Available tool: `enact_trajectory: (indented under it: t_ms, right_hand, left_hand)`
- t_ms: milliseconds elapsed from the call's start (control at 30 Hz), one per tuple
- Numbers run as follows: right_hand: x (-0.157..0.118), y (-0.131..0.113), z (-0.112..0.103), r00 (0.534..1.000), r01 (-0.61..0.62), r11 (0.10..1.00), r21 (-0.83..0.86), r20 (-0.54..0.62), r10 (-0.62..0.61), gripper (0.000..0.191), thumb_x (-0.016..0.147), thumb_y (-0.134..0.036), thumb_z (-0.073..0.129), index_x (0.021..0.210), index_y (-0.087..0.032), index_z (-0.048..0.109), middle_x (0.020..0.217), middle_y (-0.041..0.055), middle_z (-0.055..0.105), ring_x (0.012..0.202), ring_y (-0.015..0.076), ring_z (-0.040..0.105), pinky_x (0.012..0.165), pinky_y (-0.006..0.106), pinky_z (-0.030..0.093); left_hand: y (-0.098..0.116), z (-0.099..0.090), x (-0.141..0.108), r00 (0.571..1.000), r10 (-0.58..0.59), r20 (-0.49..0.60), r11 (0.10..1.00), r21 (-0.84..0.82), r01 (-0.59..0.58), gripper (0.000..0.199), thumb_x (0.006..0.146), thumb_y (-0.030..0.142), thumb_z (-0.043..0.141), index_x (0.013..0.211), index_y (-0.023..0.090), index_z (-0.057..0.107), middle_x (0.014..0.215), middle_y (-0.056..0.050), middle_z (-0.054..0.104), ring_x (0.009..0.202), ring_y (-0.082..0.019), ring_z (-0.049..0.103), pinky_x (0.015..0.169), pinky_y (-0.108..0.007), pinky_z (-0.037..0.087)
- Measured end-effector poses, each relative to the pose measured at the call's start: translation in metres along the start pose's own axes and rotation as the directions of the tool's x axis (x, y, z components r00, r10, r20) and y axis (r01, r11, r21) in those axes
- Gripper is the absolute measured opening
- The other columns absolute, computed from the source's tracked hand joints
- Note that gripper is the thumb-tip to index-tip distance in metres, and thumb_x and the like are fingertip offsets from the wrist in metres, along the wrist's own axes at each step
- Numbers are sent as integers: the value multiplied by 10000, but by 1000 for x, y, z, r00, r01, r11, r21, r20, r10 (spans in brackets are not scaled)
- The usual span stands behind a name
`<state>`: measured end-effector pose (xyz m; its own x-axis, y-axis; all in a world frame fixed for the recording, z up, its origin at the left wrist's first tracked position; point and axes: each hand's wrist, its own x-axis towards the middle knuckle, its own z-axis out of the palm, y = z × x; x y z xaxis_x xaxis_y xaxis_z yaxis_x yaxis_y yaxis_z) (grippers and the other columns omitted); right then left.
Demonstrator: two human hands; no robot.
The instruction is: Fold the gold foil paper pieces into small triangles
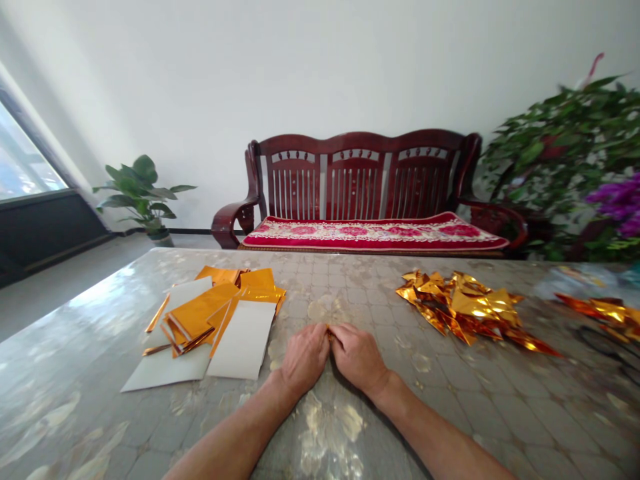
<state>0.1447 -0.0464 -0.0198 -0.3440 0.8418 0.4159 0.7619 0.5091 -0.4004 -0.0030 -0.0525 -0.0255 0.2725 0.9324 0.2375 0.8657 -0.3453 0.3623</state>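
1. The left hand point(306, 357) and right hand point(361, 359) meet at the middle of the surface point(280, 433). Their fingers are closed in around a small piece of gold foil point(329, 332), mostly hidden between them; its shape and exact grip cannot be told.
2. An even, light pinch from both sides would suit such thin material; pressing harder on one side could skew or crease it.
3. Keeping the thumbs near the fingertips gives fine control, and low wrists help steady the work. Tugging the hands apart could tear the foil.
4. Good handling also keeps the forearms away from both piles, since loose foil probably slides easily.
5. The surface has a glossy, grey, tile-like pattern with pale flowers. To the left lie flat gold sheets point(197, 310), overlapping at odd angles, with pale sheets point(243, 340) among them.
6. To the right is a heap of folded gold pieces point(475, 300), pointed and shiny. Near the right edge are more gold pieces point(613, 310), a clear plastic bag point(575, 279) and a dark looped item, too blurred to name.
7. Beyond stands a dark red wooden bench point(355, 141) with a floral red cover point(375, 232), between a potted plant point(143, 187) and leafy greenery point(560, 133), against a pale wall point(310, 67).
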Motion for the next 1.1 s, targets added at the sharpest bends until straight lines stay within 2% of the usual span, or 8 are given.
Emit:
enact_trajectory:
  t_ms: [200,367,500,633,800,967,1100]
  right_hand:
    - [-1,-3,-2,1000,13,1000,-8,-16,-13,228,876,-122,491,897,-210,700,830,37,714,774,159,659,713,234,455]
    - [-1,-1,-1,1000,19,1000,17,-15,-19,230,870,-118,479,857,-211,690,838,38,714,784,153,652,716,227,442]
    - [-2,0,0,999,46,998,-45,2,-46,211,851,-117,483,776,-202,661,763,31,682,718,149,628,659,237,408]
    - [-5,2,0,994,105,989,-109,-1,-105,194,836,-124,486,713,-195,619,705,28,651,648,139,589,608,253,363]
    - [-8,1,1,986,157,981,-117,-33,-162,196,820,-113,476,691,-189,603,686,34,641,628,137,570,595,257,350]
    - [-3,3,-2,993,116,993,-35,21,-116,216,849,-120,489,733,-197,655,713,29,674,685,144,615,638,228,407]
    - [5,13,-6,998,30,990,138,42,-36,254,855,-122,498,861,-221,732,839,32,738,808,157,667,753,235,476]
  left_hand:
    - [4,0,1,993,-114,39,986,-115,118,149,961,164,375,894,217,497,778,-9,661,758,-168,655,634,-267,353]
    - [4,-1,2,992,-122,30,981,-145,125,106,932,154,404,884,219,473,764,-8,657,747,-173,656,624,-273,341]
    - [2,-3,2,994,-81,76,990,-106,88,87,921,165,405,899,221,468,755,-11,663,741,-185,667,606,-271,343]
    - [0,-6,2,992,16,125,998,-55,-10,93,913,159,398,904,219,468,777,-32,684,745,-200,680,602,-272,364]
    - [-2,-8,0,987,97,127,995,-45,-92,100,901,151,405,898,221,476,805,-43,690,756,-198,673,639,-265,406]
    - [-5,-8,-1,994,64,85,998,-27,-62,113,908,175,418,891,224,519,805,-30,694,750,-186,665,636,-256,392]
    - [-6,-7,1,1000,8,31,999,-54,-6,162,944,235,425,874,231,571,781,-3,690,730,-159,653,626,-241,360]
